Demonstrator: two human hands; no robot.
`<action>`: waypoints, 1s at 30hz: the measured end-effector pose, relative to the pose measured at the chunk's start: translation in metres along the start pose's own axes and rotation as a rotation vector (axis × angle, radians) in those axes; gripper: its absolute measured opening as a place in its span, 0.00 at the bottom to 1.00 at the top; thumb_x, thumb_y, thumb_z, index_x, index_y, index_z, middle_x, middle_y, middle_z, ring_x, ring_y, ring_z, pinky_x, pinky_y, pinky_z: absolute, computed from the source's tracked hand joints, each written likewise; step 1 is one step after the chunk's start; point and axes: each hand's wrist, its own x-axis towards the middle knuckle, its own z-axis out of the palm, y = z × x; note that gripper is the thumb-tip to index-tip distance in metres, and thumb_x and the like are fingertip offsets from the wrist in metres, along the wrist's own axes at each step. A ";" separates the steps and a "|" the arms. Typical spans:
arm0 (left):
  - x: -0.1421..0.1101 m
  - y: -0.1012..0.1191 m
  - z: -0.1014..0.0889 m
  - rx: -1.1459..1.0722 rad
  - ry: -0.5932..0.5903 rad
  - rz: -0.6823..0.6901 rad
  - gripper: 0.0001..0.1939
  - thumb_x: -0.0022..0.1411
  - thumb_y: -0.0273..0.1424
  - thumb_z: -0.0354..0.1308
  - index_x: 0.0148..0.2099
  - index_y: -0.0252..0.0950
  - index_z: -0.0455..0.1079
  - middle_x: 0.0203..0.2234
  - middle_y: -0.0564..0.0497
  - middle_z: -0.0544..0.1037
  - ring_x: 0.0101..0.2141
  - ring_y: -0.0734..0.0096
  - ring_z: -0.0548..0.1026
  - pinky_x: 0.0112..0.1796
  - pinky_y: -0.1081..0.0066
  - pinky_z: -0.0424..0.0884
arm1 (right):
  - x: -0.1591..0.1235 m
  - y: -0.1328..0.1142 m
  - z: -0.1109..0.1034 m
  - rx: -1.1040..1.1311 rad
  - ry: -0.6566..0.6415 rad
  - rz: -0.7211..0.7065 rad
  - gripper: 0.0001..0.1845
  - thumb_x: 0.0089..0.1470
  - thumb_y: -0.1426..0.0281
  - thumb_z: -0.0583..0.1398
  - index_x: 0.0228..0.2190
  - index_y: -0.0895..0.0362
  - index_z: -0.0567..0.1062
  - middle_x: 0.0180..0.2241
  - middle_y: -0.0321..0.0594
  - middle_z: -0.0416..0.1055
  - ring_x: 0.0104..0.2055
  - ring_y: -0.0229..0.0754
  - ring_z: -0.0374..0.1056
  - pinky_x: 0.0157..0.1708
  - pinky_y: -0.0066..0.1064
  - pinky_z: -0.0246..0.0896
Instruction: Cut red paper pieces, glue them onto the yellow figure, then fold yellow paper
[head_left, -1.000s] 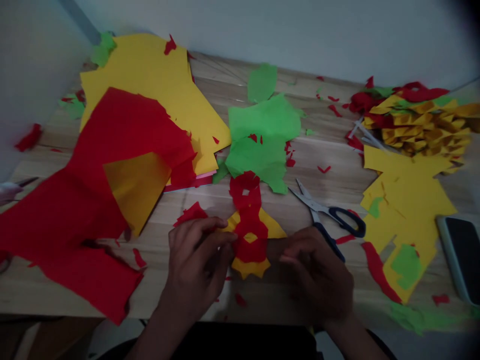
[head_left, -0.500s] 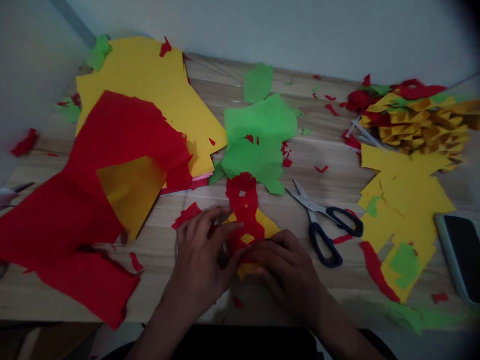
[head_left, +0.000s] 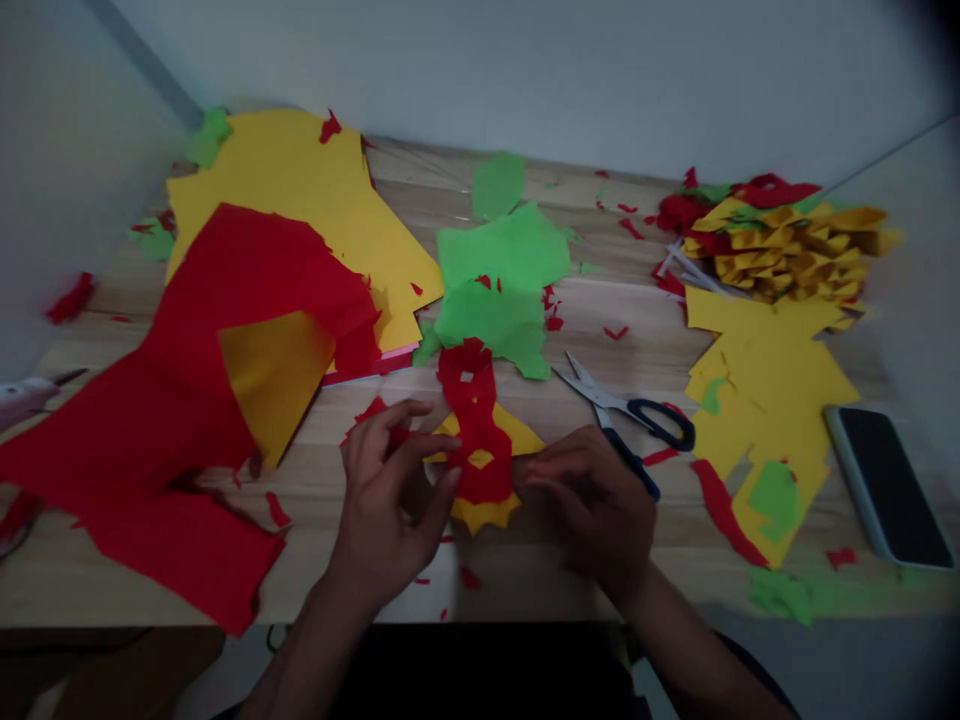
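Observation:
A red paper strip (head_left: 484, 480) with small cut-out holes lies on a zigzag-edged yellow paper piece (head_left: 519, 432) in front of me. One hole shows yellow through it. My left hand (head_left: 390, 490) is curved at the strip's left edge, thumb and fingers apart, the fingertips resting on or right by the red paper. To the right of the strip, my right hand (head_left: 604, 490) has its fingertips pinched together; whether anything is between them is hidden. Dark-handled scissors (head_left: 607, 400) lie half open just behind my right hand, which covers part of one handle loop.
Large red paper (head_left: 202, 290) and yellow sheets (head_left: 292, 160) cover the left side. Green paper (head_left: 502, 245) lies behind the strip. On the right are more yellow paper (head_left: 772, 350), a bundle of folded yellow strips (head_left: 802, 250) and a phone (head_left: 889, 485). Red scraps are scattered about.
My right hand has let go of the strip's lower end and moved right and up, uncovering its lower yellow edge. The left hand has opened slightly. The view has shifted a little.

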 end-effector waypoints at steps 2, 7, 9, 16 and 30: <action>-0.002 0.000 -0.001 -0.021 0.045 -0.002 0.09 0.61 0.28 0.60 0.44 0.44 0.72 0.55 0.47 0.68 0.56 0.54 0.65 0.55 0.49 0.62 | -0.001 0.002 0.001 0.025 0.012 0.009 0.05 0.58 0.69 0.65 0.29 0.52 0.76 0.26 0.36 0.76 0.32 0.41 0.72 0.33 0.34 0.68; -0.006 -0.002 0.001 -0.061 0.185 0.024 0.06 0.61 0.26 0.58 0.40 0.41 0.73 0.50 0.47 0.71 0.54 0.58 0.68 0.55 0.52 0.64 | -0.003 0.005 0.006 -0.005 -0.028 -0.007 0.08 0.56 0.68 0.66 0.26 0.54 0.74 0.26 0.36 0.74 0.32 0.40 0.70 0.33 0.32 0.65; -0.006 -0.003 0.002 -0.043 0.221 0.055 0.06 0.61 0.25 0.57 0.39 0.40 0.73 0.48 0.47 0.72 0.52 0.59 0.69 0.55 0.53 0.63 | -0.004 0.006 0.007 -0.037 -0.010 -0.002 0.10 0.56 0.67 0.66 0.25 0.54 0.73 0.26 0.36 0.73 0.32 0.40 0.69 0.33 0.32 0.64; -0.008 0.001 0.004 0.046 0.229 0.089 0.08 0.59 0.24 0.56 0.39 0.39 0.75 0.47 0.46 0.73 0.50 0.58 0.69 0.53 0.55 0.64 | -0.010 0.014 0.001 0.010 0.118 0.035 0.07 0.55 0.66 0.63 0.29 0.55 0.79 0.31 0.40 0.78 0.34 0.41 0.71 0.37 0.33 0.64; -0.006 0.001 0.008 0.198 0.325 0.076 0.09 0.55 0.24 0.55 0.36 0.39 0.74 0.38 0.47 0.77 0.45 0.57 0.73 0.48 0.60 0.65 | -0.005 0.023 0.008 0.099 0.125 0.030 0.18 0.50 0.54 0.61 0.26 0.55 0.79 0.23 0.37 0.76 0.17 0.39 0.63 0.19 0.30 0.57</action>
